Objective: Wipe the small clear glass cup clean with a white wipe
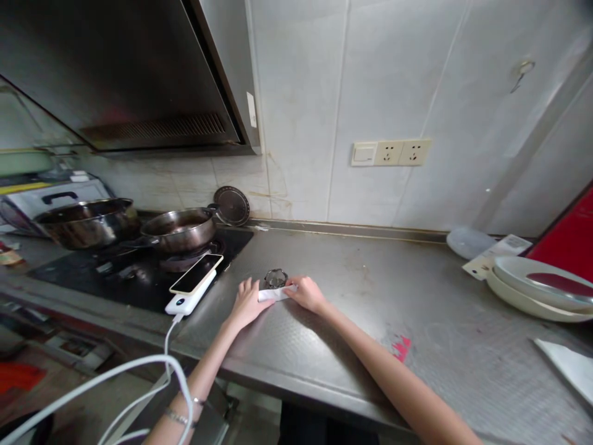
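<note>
Both hands on one white strip over the metal desk
My right hand has one end of the white strip in a closed pinch; my left hand holds the other, fingers part-spread, probably keeping it taut. It's just in front of a small round thing on the desk. Phone's over the power bank, maybe charging. Can't read that little display or any labels.
</note>
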{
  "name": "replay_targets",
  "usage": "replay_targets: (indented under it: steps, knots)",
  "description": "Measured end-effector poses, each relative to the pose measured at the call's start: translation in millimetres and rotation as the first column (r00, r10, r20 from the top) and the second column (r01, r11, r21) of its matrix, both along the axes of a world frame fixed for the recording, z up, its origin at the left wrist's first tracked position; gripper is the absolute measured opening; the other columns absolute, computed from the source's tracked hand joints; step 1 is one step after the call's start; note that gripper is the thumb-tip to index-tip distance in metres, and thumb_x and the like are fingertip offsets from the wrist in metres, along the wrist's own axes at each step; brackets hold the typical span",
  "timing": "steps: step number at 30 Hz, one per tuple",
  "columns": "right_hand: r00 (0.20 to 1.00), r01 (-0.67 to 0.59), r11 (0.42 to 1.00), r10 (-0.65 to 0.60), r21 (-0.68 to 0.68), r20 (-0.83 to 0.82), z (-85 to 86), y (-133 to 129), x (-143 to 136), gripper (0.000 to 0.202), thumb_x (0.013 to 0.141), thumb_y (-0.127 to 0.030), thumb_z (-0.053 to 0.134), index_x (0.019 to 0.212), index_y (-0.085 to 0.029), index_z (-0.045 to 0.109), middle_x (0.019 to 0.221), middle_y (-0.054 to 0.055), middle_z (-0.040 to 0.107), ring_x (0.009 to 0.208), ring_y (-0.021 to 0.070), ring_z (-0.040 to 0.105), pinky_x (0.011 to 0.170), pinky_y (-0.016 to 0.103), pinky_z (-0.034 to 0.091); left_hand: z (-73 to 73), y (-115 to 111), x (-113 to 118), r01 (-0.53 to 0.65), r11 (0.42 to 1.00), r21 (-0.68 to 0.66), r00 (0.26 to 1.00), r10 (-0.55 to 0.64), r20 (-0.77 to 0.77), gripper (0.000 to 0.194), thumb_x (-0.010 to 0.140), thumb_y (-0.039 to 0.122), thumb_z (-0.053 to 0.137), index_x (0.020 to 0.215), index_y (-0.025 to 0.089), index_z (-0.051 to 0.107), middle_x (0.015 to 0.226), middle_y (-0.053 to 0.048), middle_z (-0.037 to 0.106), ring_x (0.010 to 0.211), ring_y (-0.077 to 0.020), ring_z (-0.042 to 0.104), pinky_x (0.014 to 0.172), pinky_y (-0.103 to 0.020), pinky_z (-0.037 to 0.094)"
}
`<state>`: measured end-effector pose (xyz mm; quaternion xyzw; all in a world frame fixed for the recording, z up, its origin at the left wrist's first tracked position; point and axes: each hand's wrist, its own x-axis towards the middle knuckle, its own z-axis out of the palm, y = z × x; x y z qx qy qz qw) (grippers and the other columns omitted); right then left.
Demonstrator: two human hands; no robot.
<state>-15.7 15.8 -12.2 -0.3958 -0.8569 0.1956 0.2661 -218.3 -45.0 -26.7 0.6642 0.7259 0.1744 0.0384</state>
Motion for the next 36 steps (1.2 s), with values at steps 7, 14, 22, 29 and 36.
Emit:
replay_targets:
  steps: [7, 14, 22, 29, 36]
  knots:
    - [1.0, -0.003, 1.0, 0.003, -0.013, 0.007, -6.7, 14, 7, 0.042, 0.07, -0.038, 0.072, 0.106, -0.021, 0.06, 0.095, 0.006, 0.067, 0.089, 0.021, 0.06, 0.072, 0.027, 0.042, -4.3, 18, -10, 0.061, 0.998, -0.027, 0.997, -0.06, 0.045, 0.084, 0.07, 0.058, 0.06, 0.133, 0.007, 0.04, 0.147, -0.024, 0.029, 0.14, -0.037, 0.016, 0.11, -0.048, 0.023]
    - [0.991, -0.13, 0.991, 0.13, -0.008, -0.026, -14.7, 36, -2, 0.089, 0.056, -0.045, 0.08, 0.132, -0.012, 0.045, 0.124, 0.015, 0.057, 0.113, 0.0288, 0.05, 0.098, 0.04, 0.034, 10.3, 31, -14, 0.155, 0.986, -0.064, 0.979, -0.144, 0.143, 0.089, 0.065, 0.054, 0.068, 0.134, 0.005, 0.041, 0.146, -0.024, 0.031, 0.141, -0.0338, 0.016, 0.112, -0.044, 0.023]
    - [0.975, -0.217, 0.976, 0.218, 0.02, -0.031, -11.4, 51, -4, 0.07, 0.058, -0.044, 0.08, 0.121, -0.02, 0.059, 0.108, 0.008, 0.067, 0.101, 0.0255, 0.055, 0.085, 0.034, 0.043, 20.2, 40, -17, 0.263, 0.964, -0.035, 0.905, -0.234, 0.355, 0.072, 0.056, 0.036, 0.078, 0.123, 0.016, 0.059, 0.141, -0.016, 0.042, 0.132, -0.0301, 0.038, 0.11, -0.037, 0.029]
    - [0.973, -0.224, 0.974, 0.225, 0.026, -0.055, -8.5, 47, -2, 0.064, 0.059, -0.045, 0.08, 0.116, -0.021, 0.063, 0.102, 0.006, 0.069, 0.095, 0.0233, 0.058, 0.082, 0.032, 0.045, 19.8, 45, -21, 0.288, 0.957, -0.021, 0.878, -0.255, 0.406, 0.071, 0.049, 0.033, 0.081, 0.115, 0.015, 0.064, 0.136, -0.015, 0.047, 0.127, -0.0294, 0.045, 0.108, -0.035, 0.033]
    - [0.975, -0.155, 0.987, 0.158, 0.035, -0.156, 6.2, 31, 40, 0.067, 0.058, -0.046, 0.08, 0.117, -0.021, 0.063, 0.106, 0.008, 0.067, 0.096, 0.0238, 0.06, 0.084, 0.032, 0.045, 32.5, 50, 9, 0.366, 0.929, 0.043, 0.828, -0.347, 0.44, 0.071, 0.047, 0.03, 0.083, 0.116, 0.019, 0.065, 0.136, -0.012, 0.049, 0.128, -0.0297, 0.044, 0.109, -0.037, 0.031]
